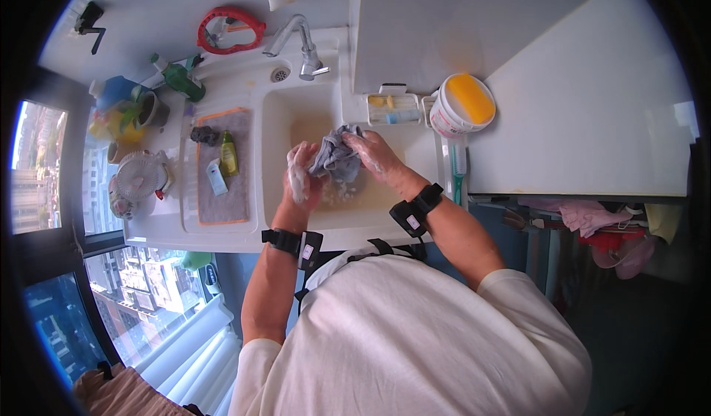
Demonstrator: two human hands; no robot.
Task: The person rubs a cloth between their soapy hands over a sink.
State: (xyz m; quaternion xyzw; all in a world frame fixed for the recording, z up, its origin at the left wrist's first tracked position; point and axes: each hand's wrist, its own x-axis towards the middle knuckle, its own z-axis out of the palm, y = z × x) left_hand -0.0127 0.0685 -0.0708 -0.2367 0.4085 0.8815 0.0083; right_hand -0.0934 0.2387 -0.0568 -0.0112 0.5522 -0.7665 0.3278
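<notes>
A wet grey cloth (336,155) is bunched up between my two hands, above the white sink basin (276,138). My right hand (377,154) grips its upper right part, with the thumb laid over a fold. On the cloth's left side, my left hand (303,176) holds its edge, and thick white suds coat the fingers and the back of the hand. Cloudy water (383,194) with patches of foam lies in the basin below. Part of the cloth's underside is hidden.
A chrome faucet (306,49) rises behind the basin. Left, a grey mat (222,210) bears a green bottle (228,155), a light-blue tube (216,177) and a dark scrubber (204,135). Right are a soap rack (393,109), a white bucket (447,119) and a green-handled brush (458,171).
</notes>
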